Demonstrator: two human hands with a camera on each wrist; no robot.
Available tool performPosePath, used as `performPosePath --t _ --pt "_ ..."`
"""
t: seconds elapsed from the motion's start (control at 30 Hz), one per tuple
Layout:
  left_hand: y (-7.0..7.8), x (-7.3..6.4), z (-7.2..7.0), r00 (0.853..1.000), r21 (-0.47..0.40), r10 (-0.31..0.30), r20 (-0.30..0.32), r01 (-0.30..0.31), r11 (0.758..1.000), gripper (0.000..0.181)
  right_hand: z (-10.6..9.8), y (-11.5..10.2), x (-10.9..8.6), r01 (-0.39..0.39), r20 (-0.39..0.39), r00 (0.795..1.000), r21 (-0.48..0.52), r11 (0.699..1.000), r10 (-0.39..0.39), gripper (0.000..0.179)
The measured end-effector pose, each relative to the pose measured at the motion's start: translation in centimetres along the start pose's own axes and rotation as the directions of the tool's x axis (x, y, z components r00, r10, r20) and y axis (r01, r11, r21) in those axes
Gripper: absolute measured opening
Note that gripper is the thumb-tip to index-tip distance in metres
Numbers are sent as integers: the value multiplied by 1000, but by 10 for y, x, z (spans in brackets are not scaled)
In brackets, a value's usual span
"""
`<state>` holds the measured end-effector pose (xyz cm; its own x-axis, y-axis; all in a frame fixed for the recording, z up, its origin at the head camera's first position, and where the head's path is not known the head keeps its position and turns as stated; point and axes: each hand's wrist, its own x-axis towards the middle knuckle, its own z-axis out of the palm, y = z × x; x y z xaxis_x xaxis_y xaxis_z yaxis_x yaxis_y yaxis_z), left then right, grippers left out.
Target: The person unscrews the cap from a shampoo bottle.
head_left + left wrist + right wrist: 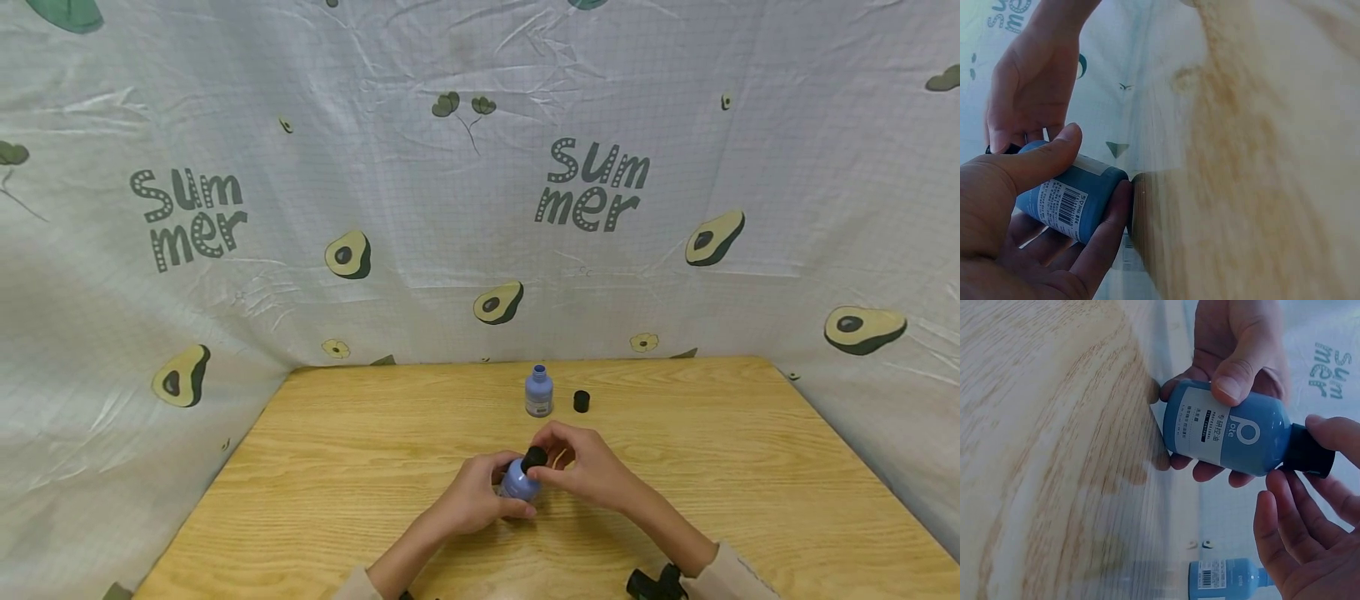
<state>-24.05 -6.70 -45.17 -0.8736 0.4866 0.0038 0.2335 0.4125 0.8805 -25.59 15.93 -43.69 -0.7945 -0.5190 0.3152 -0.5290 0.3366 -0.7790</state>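
Observation:
My left hand (474, 496) grips a blue shampoo bottle (516, 485) around its body, thumb on one side and fingers on the other. The right wrist view shows the white front label (1200, 428) of this bottle; a barcode faces the left wrist view. A black cap (1307, 451) sits on its neck, and the thumb and fingers of my right hand (588, 468) pinch it. In the head view the bottle leans slightly right, close above the table; whether its base touches the wood I cannot tell.
Farther back on the wooden table (360, 433) stands a second blue bottle (538, 397) with an uncapped neck. A loose black cap (581, 402) lies to its right. A printed cloth (420, 183) hangs behind the table. Black objects (654, 583) show near the right sleeve.

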Motion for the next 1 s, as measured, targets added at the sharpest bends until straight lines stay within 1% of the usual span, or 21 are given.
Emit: performPosePath --t 0.13,0.27,0.43,0.6,0.73,1.0 --pt "0 0 0 1000 7 -1 -2 1 1000 57 -1 -1 0 13 18 1000 4 1000 -13 30" --pt "0 0 0 1000 16 -4 -3 4 1000 56 -1 -1 -1 6 36 999 15 1000 -6 34" --pt "0 0 -1 1000 23 -8 -4 8 1000 57 0 -2 -1 11 18 1000 15 1000 -11 39" --pt "0 0 0 1000 20 2 -1 -2 1000 57 1 -2 -1 11 -5 1000 11 1000 -11 34" --pt "0 0 -1 1000 21 7 1 -7 1000 57 0 -1 -1 12 -4 1000 6 1000 -12 30" --pt "2 0 -1 1000 25 1 0 -1 1000 57 -2 -4 -2 23 29 999 24 999 -24 28"
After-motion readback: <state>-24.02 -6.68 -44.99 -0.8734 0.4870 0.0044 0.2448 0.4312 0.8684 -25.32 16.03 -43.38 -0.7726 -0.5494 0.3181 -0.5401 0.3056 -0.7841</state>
